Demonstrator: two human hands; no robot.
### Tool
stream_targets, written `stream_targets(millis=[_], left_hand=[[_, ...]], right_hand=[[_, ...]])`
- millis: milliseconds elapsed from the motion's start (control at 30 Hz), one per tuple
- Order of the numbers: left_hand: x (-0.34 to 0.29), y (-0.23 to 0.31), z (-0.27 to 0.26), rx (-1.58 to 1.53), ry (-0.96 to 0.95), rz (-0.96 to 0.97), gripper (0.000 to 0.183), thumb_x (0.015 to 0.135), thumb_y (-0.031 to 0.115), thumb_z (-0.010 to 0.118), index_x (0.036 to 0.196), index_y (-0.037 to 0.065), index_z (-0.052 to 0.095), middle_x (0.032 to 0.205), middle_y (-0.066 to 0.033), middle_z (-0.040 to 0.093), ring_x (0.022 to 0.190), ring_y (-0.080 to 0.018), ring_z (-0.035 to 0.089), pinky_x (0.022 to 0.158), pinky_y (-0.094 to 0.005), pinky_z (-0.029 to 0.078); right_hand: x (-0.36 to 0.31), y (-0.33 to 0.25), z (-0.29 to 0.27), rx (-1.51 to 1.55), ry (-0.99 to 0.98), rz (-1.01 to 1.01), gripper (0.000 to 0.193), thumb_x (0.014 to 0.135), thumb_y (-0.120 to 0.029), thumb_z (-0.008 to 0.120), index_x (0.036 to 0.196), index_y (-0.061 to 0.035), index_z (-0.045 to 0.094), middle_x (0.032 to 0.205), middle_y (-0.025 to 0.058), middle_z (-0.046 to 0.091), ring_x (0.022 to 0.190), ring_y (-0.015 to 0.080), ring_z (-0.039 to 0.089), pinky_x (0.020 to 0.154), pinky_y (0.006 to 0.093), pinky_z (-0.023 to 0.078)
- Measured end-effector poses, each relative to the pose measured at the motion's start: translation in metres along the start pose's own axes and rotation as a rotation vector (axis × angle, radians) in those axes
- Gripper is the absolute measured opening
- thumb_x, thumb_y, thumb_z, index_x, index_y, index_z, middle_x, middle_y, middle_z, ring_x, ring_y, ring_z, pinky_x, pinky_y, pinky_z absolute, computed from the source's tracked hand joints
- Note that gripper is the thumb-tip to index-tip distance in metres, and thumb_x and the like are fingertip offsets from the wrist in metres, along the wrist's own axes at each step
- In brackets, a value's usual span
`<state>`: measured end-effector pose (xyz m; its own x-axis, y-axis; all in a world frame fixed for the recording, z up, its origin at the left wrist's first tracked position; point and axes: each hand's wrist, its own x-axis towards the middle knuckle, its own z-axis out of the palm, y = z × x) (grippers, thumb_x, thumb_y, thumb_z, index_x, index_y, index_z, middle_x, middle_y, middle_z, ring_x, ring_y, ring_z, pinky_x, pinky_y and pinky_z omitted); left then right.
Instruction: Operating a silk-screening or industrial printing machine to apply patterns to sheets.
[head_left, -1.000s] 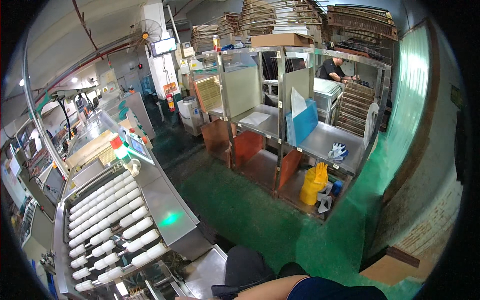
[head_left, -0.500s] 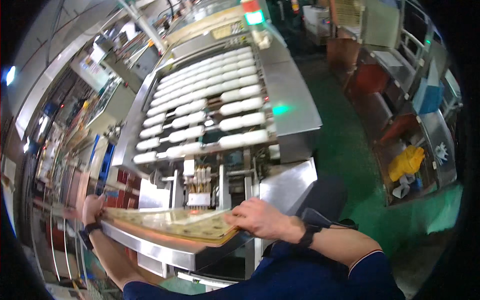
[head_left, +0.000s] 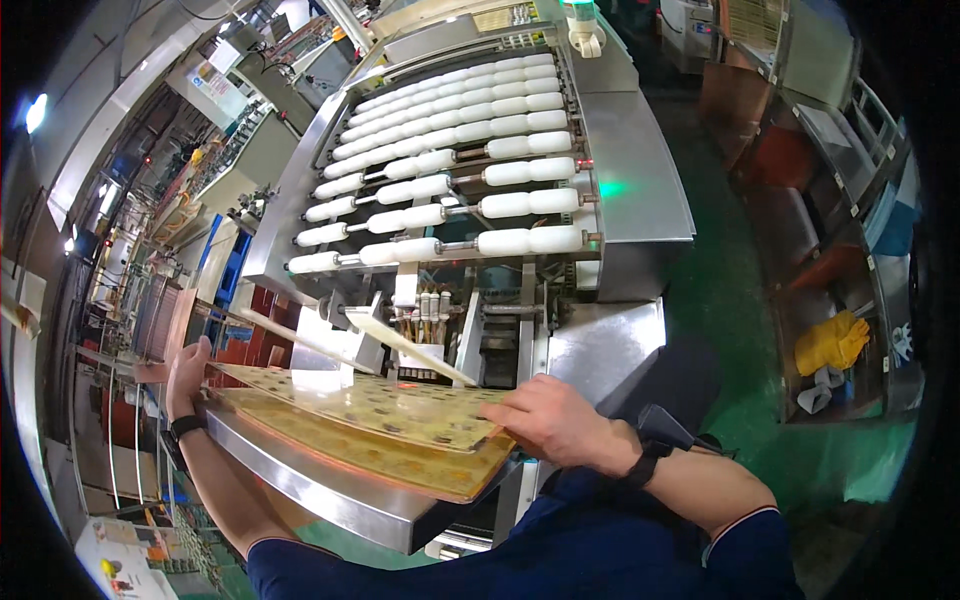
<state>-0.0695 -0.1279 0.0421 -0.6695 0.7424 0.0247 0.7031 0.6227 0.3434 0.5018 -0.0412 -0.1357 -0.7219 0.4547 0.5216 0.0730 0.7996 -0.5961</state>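
Note:
A thin, yellowish translucent panel (head_left: 385,407) with rows of dark spots is held between my two hands. My right hand (head_left: 560,420) pinches its right corner, thumb and fingers closed on the edge. At the opposite end my left hand (head_left: 187,375) grips the left edge, its fingers partly hidden. Beneath it a second yellow panel with an orange-copper rim (head_left: 440,482) lies on the metal ledge (head_left: 300,490). A gap shows between the two panels toward the near side. Two pale strips (head_left: 410,345) slant up just behind the upper panel.
Beyond the ledge is a conveyor with white rollers (head_left: 430,190) in a metal frame. Metal rails and fittings (head_left: 430,310) lie between. A metal side plate (head_left: 610,340) is at right. Open shelves (head_left: 830,270) with a yellow glove (head_left: 832,343) stand across the green floor (head_left: 690,290).
The upper panel has come up off the lower one, opening a gap between them. Two slanting pale strips now show behind it. The whole view has shifted, with the rollers now farther right.

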Motion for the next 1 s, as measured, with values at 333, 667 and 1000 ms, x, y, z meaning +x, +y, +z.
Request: stream_targets(millis=[333,667,1000], left_hand=[[0.006,-0.022,-0.001,-0.331,0.022,-0.054,0.061,0.096,0.058,0.053,0.114,0.0,0.063,0.072,-0.0069,0.068,0.059,-0.0134,0.063,0.055,-0.0249,0.046],[0.003,-0.002,-0.001,0.038,-0.085,0.035,0.042,0.097,0.039,0.058,0.098,-0.002,0.07,0.071,-0.0079,0.067,0.066,-0.0152,0.065,0.061,-0.0302,0.052],[-0.001,-0.001,0.002,-0.017,-0.037,0.027,0.04,0.096,0.036,0.059,0.096,-0.002,0.069,0.072,-0.0087,0.068,0.065,-0.0164,0.066,0.062,-0.0312,0.054]], right_hand=[[0.032,0.003,-0.028,0.11,0.474,0.355,0.032,0.091,-0.018,0.064,0.118,-0.0006,0.06,0.099,0.0172,0.063,0.09,0.0358,0.062,0.077,0.0421,0.052],[0.02,-0.051,-0.027,0.73,-0.175,0.263,0.063,0.089,-0.055,0.067,0.115,0.0019,0.064,0.112,0.0169,0.064,0.106,0.0289,0.062,0.089,0.0376,0.05],[0.036,-0.059,-0.041,0.904,-0.388,0.452,0.039,0.092,-0.03,0.071,0.119,-0.0024,0.065,0.112,0.0119,0.065,0.107,0.022,0.061,0.094,0.0345,0.047]])
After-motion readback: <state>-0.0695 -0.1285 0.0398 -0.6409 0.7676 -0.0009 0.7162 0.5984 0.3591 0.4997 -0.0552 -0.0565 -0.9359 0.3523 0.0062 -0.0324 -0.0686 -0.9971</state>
